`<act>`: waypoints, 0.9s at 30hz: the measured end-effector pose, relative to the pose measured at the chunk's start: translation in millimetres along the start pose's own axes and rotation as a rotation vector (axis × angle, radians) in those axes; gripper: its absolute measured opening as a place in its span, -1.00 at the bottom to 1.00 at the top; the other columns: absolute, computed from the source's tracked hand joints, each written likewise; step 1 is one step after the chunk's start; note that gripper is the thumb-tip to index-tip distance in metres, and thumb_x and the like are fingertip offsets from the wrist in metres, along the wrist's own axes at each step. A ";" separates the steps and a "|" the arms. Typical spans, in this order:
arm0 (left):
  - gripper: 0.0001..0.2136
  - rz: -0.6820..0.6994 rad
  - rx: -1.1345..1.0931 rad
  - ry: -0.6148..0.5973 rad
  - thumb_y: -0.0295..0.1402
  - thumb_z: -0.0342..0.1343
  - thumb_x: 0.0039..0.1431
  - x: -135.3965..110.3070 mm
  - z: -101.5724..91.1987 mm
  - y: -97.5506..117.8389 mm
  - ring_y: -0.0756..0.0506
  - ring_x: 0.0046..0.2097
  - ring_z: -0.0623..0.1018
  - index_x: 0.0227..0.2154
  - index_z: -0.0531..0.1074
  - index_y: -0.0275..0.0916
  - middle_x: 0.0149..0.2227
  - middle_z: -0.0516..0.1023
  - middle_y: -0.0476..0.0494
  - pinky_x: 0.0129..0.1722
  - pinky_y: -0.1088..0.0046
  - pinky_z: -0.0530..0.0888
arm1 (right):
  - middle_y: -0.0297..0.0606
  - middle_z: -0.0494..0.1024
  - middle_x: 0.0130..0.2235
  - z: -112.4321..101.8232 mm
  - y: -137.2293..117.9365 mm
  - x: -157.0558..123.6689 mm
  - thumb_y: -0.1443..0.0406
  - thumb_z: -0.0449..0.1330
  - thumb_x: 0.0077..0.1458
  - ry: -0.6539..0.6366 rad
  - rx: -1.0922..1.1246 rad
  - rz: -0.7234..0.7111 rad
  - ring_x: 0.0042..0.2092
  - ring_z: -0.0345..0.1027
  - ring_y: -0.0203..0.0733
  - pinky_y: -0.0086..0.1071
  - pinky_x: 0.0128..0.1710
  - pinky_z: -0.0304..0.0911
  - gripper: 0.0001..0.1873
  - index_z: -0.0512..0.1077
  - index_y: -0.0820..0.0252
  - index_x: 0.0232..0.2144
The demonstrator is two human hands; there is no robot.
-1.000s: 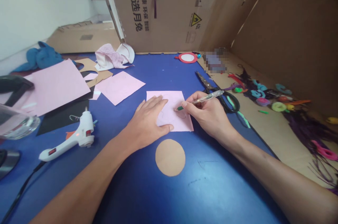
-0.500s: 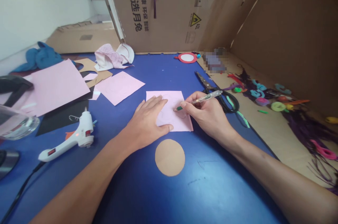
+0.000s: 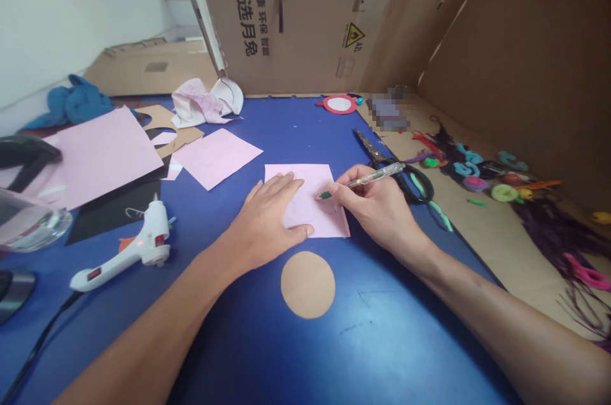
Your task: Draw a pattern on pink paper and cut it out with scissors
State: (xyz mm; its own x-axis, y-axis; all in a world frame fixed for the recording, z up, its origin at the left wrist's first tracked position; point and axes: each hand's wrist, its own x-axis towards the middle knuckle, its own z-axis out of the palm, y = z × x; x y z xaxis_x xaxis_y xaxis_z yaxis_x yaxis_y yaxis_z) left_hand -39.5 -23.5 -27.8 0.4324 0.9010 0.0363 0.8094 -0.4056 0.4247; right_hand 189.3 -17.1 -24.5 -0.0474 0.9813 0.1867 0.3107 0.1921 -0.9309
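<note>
A square of pink paper (image 3: 317, 217) lies on the blue table, with a faint curved outline drawn on it. My left hand (image 3: 267, 220) rests flat on its left part, fingers spread. In my right hand (image 3: 377, 201) is a clear pen (image 3: 382, 174) with a green grip, its tip at the middle of the paper. Just below the paper sits a round brown cardboard disc (image 3: 308, 285). Black-handled scissors (image 3: 415, 183) lie behind my right hand, partly hidden by it.
To the left are a white glue gun (image 3: 147, 239) with its cord, a diamond-laid pink sheet (image 3: 217, 160) and a larger pink sheet (image 3: 105, 156). A red-rimmed white disc (image 3: 340, 104) lies at the back. Colourful craft pieces and purple tassels (image 3: 544, 227) cover cardboard at right.
Almost nothing differs. Both hands, the pen and the paper keep their places; the whole view has shifted very slightly.
</note>
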 end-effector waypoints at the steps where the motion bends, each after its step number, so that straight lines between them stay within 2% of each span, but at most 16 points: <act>1: -0.21 0.000 0.000 -0.001 -0.12 0.27 0.25 0.1 0.0 0.1 -0.38 0.61 0.13 0.50 0.24 -0.20 0.59 0.17 -0.35 0.58 -0.18 0.03 | -0.28 0.62 -0.43 0.0 0.4 0.0 0.11 0.38 0.22 -0.003 0.001 0.002 -0.42 0.45 -0.18 -0.34 -0.42 0.23 -0.72 0.47 0.12 -0.40; 6: -0.19 -0.015 0.008 -0.015 -0.14 0.27 0.24 0.5 -0.9 1.5 -0.37 0.61 0.12 0.51 0.22 -0.26 0.60 0.16 -0.36 0.59 -0.14 0.03 | -0.25 0.65 -0.40 0.1 2.8 0.5 0.09 0.38 0.22 -0.026 0.003 0.016 -0.41 0.46 -0.16 -0.32 -0.40 0.24 -0.72 0.48 0.13 -0.37; 13: -0.19 -0.010 0.006 -0.005 -0.12 0.27 0.24 0.2 0.3 0.2 -0.37 0.61 0.12 0.51 0.23 -0.21 0.60 0.16 -0.34 0.58 -0.15 0.03 | -0.28 0.61 -0.42 0.3 1.5 0.8 0.14 0.35 0.24 0.021 -0.034 0.006 -0.42 0.43 -0.19 -0.34 -0.41 0.21 -0.74 0.48 0.13 -0.42; 22: -0.19 -0.010 0.012 -0.005 -0.12 0.27 0.24 0.2 0.7 -0.2 -0.37 0.61 0.12 0.51 0.23 -0.23 0.59 0.17 -0.34 0.58 -0.14 0.03 | -0.27 0.63 -0.41 1.0 -1.4 0.1 0.13 0.37 0.22 -0.010 -0.017 0.015 -0.41 0.46 -0.17 -0.34 -0.41 0.23 -0.74 0.47 0.12 -0.39; 27: -0.20 -0.014 0.009 -0.005 -0.11 0.27 0.24 0.3 0.0 0.9 -0.37 0.61 0.12 0.51 0.23 -0.20 0.60 0.17 -0.32 0.58 -0.16 0.02 | -0.30 0.60 -0.45 1.1 -3.1 0.0 0.17 0.34 0.23 0.058 -0.023 0.025 -0.43 0.45 -0.17 -0.33 -0.41 0.23 -0.76 0.45 0.11 -0.43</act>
State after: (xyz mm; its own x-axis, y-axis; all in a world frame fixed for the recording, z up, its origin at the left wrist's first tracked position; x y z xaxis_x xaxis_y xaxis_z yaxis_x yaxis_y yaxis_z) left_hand -38.7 -23.6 -27.4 0.4230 0.9058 0.0263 0.8187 -0.3944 0.4173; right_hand 187.3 -17.7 -21.9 0.0155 0.9831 0.1825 0.3324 0.1670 -0.9282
